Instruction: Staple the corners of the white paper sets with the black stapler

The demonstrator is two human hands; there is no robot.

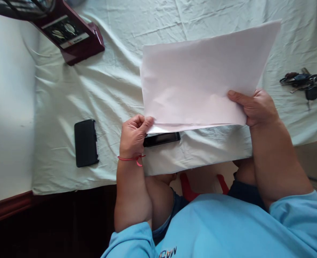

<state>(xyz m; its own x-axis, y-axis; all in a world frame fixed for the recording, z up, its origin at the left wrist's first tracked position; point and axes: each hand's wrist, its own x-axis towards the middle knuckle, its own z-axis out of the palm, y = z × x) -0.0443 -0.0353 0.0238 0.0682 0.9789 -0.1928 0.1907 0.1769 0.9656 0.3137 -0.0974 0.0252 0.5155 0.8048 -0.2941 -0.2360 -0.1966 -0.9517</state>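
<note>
Between my two hands I hold a stack of white paper sheets (196, 79) above the cloth-covered surface. My left hand (134, 132) pinches the stack's near left corner, thumb on top. At the right side, my right hand (262, 107) grips the sheets with its thumb lying across the upper face and its other fingers hidden beneath. Sheet edges show slightly apart along the near side. A black phone-like object (162, 139) lies on the cloth just below the stack, partly hidden by my left hand and the paper.
A black rectangular case or phone (85, 143) lies to the left. At the upper left stands a dark red fan base (79, 39). A bunch of keys (305, 84) lies at the right. The pale green cloth (115, 89) is wrinkled, and its near edge runs before my lap.
</note>
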